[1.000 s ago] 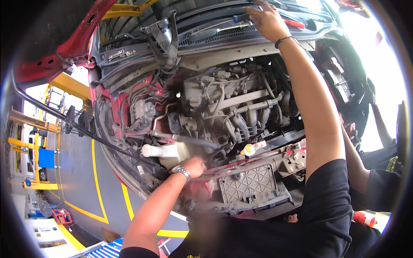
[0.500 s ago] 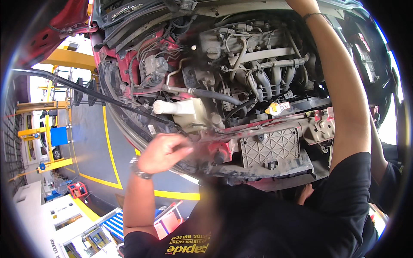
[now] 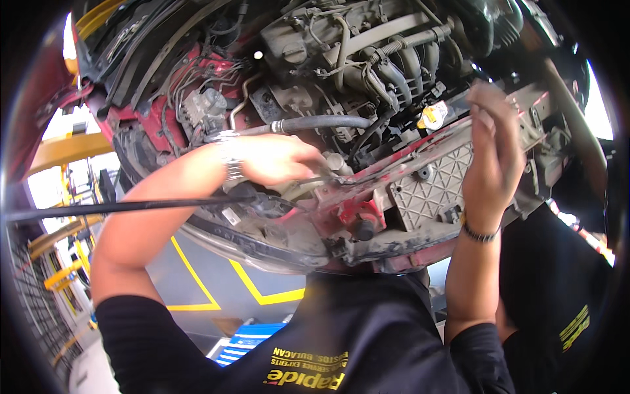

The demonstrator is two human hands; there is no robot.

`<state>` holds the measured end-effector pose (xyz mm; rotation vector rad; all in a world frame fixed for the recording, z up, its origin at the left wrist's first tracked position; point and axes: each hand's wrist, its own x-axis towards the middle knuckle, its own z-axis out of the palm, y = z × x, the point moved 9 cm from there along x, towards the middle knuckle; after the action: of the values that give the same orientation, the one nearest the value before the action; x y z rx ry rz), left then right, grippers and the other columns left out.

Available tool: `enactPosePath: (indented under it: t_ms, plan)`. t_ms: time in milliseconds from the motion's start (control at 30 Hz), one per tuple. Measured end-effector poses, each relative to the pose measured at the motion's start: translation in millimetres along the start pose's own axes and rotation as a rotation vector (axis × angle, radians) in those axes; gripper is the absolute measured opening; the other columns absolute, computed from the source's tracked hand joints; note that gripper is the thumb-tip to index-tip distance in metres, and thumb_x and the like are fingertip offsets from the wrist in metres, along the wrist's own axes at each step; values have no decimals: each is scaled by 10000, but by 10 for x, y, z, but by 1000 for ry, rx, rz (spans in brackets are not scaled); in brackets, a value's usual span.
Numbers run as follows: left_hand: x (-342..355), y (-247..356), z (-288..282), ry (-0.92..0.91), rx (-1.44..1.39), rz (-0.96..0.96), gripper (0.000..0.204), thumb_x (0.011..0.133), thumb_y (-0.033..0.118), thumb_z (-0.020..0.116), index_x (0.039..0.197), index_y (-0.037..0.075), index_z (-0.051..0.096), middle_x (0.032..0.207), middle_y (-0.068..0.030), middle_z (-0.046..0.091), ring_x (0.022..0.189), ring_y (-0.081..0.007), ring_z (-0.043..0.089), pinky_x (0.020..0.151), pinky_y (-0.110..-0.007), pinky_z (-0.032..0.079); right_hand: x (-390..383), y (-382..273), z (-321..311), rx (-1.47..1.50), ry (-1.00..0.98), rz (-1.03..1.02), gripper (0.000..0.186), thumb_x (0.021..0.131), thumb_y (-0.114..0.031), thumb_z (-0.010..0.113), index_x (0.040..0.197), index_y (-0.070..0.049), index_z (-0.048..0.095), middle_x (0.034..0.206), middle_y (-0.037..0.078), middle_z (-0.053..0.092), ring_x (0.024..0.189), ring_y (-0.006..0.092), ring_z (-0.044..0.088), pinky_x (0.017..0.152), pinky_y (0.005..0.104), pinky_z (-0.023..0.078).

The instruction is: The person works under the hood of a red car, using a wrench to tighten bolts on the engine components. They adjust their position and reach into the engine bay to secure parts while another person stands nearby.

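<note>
My left hand point(image 3: 279, 159), with a metal watch at its wrist, is over a pale plastic reservoir point(image 3: 298, 190) at the front left of the engine bay. It hides most of the reservoir. Its fingers are blurred, and whether they grip anything is hidden. My right hand point(image 3: 493, 154) is raised above the front crossmember point(image 3: 420, 148), right of a yellow-and-white cap point(image 3: 433, 116). The fingers of that hand stretch upward, blurred by motion, with nothing seen in them. A ribbed grey panel point(image 3: 430, 187) sits below and left of it.
The engine point(image 3: 367, 52) fills the far middle. A long black bar point(image 3: 118, 207) crosses in from the left, under my left forearm. Another person's arm point(image 3: 577, 118) reaches in at the right. Yellow lines mark the grey floor point(image 3: 210, 269).
My left hand has moved up and right, from in front of the car to over the reservoir. My right hand has come back from the far side toward the crossmember. The view has shifted.
</note>
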<state>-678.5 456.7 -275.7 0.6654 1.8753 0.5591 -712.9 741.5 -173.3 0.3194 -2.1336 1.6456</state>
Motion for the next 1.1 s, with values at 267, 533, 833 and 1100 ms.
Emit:
enactPosePath:
  t_ms: [267, 533, 833, 1100]
  plan:
    - [955, -434, 526, -125, -175, -287, 351, 988, 294, 576, 1024, -20, 727, 1013, -156, 740, 924, -275, 691, 840, -421, 518, -1659, -266, 96, -270, -170, 200, 298, 802, 66, 647, 1086, -7, 697, 1111, 181, 669, 1005, 360, 647, 900, 465, 507]
    - [1213, -646, 990, -263, -802, -642, 262, 1003, 240, 592, 1101, 52, 746, 1006, -65, 751, 794, -145, 696, 672, -318, 541, -1988, -241, 201, -465, -102, 121, 358, 707, 38, 698, 1056, -44, 710, 1094, 148, 669, 972, 346, 654, 852, 442, 516]
    - [1385, -890, 1145, -217, -744, -679, 258, 1012, 215, 556, 1092, 52, 740, 989, -64, 775, 796, -146, 734, 694, -331, 590, -1993, -218, 260, -508, -84, 136, 351, 695, -52, 692, 1042, -92, 722, 1085, 86, 684, 982, 306, 649, 876, 423, 457]
    - [1311, -747, 1171, -216, -889, -673, 258, 1004, 238, 612, 1098, 43, 751, 1001, -76, 779, 797, -168, 747, 681, -337, 602, -1979, -205, 279, -543, -125, 165, 373, 654, -85, 701, 1026, -81, 730, 1112, 89, 687, 1028, 303, 644, 923, 421, 437]
